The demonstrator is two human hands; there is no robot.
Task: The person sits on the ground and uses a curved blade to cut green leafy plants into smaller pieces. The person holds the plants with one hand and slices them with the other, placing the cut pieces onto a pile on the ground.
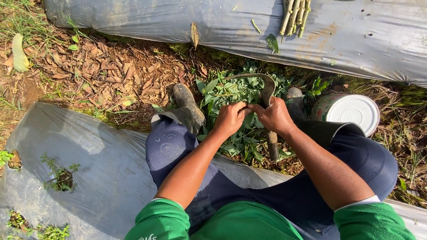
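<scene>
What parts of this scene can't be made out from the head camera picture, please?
- What the left hand and right hand pinch between them: hidden by the fingers.
- The sickle: its middle is covered by the right hand.
- The bundle of cut stems: cut off by the top edge.
- The tin can: its near side is hidden behind the knee.

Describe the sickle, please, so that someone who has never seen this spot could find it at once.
Between the two grey plastic-covered beds runs a dirt furrow with a heap of cut green leaves. Over that heap, the right hand holds the sickle: a wooden handle pointing toward the person and a curved, rusty blade arching left, the only metal tool there.
</scene>
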